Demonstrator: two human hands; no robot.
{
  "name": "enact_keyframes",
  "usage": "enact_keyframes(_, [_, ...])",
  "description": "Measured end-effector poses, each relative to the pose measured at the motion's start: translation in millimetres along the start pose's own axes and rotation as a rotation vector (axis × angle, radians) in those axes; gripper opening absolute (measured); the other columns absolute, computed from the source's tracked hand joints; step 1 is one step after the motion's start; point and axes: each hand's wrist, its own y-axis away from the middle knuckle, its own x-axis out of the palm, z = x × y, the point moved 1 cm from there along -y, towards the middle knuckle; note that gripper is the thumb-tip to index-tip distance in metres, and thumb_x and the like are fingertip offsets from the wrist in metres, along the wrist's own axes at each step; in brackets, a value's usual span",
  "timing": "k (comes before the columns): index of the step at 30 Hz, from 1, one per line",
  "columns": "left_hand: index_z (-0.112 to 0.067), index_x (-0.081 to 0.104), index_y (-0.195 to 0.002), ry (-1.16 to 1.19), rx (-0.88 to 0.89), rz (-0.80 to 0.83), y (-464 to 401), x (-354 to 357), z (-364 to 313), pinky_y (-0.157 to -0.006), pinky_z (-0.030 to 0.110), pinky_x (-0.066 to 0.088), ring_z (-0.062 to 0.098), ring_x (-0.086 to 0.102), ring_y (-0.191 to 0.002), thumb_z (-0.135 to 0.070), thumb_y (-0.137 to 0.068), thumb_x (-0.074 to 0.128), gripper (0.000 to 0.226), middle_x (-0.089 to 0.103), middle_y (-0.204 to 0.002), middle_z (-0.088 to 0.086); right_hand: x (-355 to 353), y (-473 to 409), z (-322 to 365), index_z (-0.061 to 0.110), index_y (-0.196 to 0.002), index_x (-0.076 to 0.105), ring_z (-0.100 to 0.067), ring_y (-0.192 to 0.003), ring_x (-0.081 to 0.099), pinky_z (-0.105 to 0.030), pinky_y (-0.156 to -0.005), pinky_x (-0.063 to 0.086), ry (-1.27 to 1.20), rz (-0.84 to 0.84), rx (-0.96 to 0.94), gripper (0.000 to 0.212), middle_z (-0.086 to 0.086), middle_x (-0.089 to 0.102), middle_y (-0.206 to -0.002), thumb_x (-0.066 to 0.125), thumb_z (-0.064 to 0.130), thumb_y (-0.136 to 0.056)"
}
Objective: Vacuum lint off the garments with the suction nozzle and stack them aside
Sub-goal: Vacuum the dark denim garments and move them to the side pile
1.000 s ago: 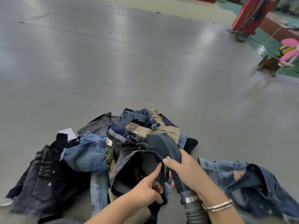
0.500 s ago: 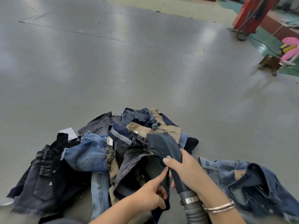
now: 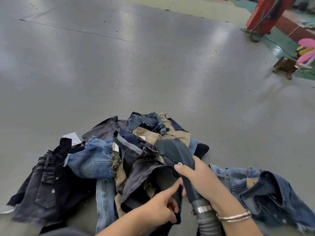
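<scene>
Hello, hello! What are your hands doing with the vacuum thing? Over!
Right hand grips suction nozzle. Left hand pinches dark garment against it. Denim jacket lies apart, right. Nothing blocking.

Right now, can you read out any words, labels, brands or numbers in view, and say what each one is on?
No text here can be read.
White paper tag beside the clothes pile: blank or too blurred to tell.
Small pale patch on the black shorts pocket: too small to read.
Tan patch on the denim jacket: nothing legible.
Vacuum nozzle in the right hand: no marking visible.
</scene>
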Motion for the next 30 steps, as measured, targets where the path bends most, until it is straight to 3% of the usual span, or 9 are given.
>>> enact_keyframes(4, [-0.032,0.023,-0.149,0.185,0.099,-0.358,-5,-18,-14,-0.06,0.015,0.044,0.003,0.048,-0.055,0.022,-0.074,0.058,0.099,0.053,-0.069,-0.003,-12,11,4,0.015,-0.098,0.055,-0.026,-0.045,0.06,-0.027,-0.043,0.047,-0.084,-0.076,-0.018,0.017,-0.005,0.061,-0.056,0.064,0.026,-0.087])
enact_keyframes(8, [-0.038,0.013,-0.149,0.249,0.153,-0.502,-4,-40,-25,-0.059,0.015,0.045,0.006,0.05,-0.06,0.016,-0.077,0.063,0.103,0.058,-0.07,-0.003,-18,33,-6,0.016,-0.099,0.054,-0.022,-0.046,0.061,-0.023,-0.043,0.046,0.002,-0.013,0.064,0.018,-0.001,0.062,-0.055,0.063,0.028,-0.089])
enact_keyframes(13, [-0.043,-0.011,-0.147,0.243,0.142,-0.52,-5,-42,-26,-0.068,0.02,0.05,0.015,0.056,-0.075,0.008,-0.082,0.066,0.114,0.065,-0.089,0.025,-13,43,-4,0.026,-0.103,0.051,-0.02,-0.049,0.063,-0.024,-0.046,0.047,0.139,0.154,0.129,0.019,-0.004,0.065,-0.067,0.062,0.034,-0.089])
enact_keyframes(18, [-0.04,-0.006,-0.149,0.222,0.119,-0.472,-5,-33,-23,-0.064,0.017,0.047,0.006,0.053,-0.062,0.012,-0.077,0.068,0.116,0.063,-0.07,-0.003,-17,34,2,0.016,-0.098,0.051,-0.02,-0.047,0.061,-0.023,-0.044,0.047,0.14,0.026,0.089,0.018,-0.012,0.062,-0.072,0.061,0.028,-0.089])
enact_keyframes(22, [-0.039,-0.006,-0.149,0.222,0.114,-0.497,-4,-37,-25,-0.065,0.017,0.048,0.005,0.053,-0.063,0.011,-0.077,0.068,0.116,0.063,-0.069,-0.007,-27,36,2,0.016,-0.098,0.052,-0.02,-0.047,0.061,-0.023,-0.045,0.048,0.063,0.01,0.085,0.018,-0.011,0.061,-0.069,0.062,0.028,-0.089])
enact_keyframes(27, [-0.038,-0.007,-0.15,0.149,0.102,-0.455,-3,-37,-27,-0.065,0.016,0.047,0.003,0.054,-0.062,0.009,-0.078,0.068,0.114,0.063,-0.064,-0.01,-19,39,-3,0.021,-0.098,0.051,-0.018,-0.047,0.062,-0.023,-0.046,0.048,0.189,0.123,0.142,0.02,-0.009,0.064,-0.072,0.061,0.034,-0.088])
enact_keyframes(30, [-0.037,-0.004,-0.15,0.114,0.083,-0.424,-4,-33,-21,-0.063,0.016,0.046,0.001,0.053,-0.058,0.01,-0.078,0.067,0.111,0.063,-0.064,-0.012,-18,28,0,0.017,-0.097,0.05,-0.016,-0.043,0.061,-0.02,-0.042,0.045,0.187,0.053,0.12,0.019,-0.01,0.062,-0.072,0.06,0.03,-0.09])
